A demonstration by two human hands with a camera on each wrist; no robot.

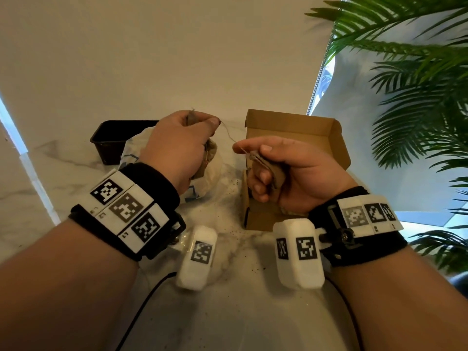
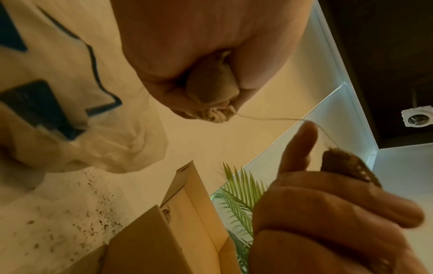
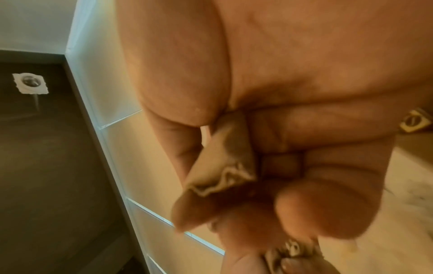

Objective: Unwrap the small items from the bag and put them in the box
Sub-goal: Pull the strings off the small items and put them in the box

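Above the marble counter my left hand [image 1: 200, 124] grips a small tan cloth pouch [image 2: 213, 92] and pinches a brown scrap at its top. A thin thread [image 1: 229, 135] runs from it to my right hand [image 1: 253, 154], which pinches the thread's end and holds a brown cloth wrap [image 1: 269, 171] in its curled fingers. The same wrap shows as folded tan cloth [image 3: 222, 163] in the right wrist view. The open cardboard box [image 1: 291, 127] stands just behind and under my right hand. The white plastic bag [image 1: 205, 181] with blue print lies under my left hand.
A black plastic tray [image 1: 111, 140] sits at the back left beside the bag. Dark crumbs [image 1: 228, 198] are scattered on the counter between bag and box. Palm fronds [image 1: 417, 97] hang at the right, past the counter's edge. A wall rises directly behind.
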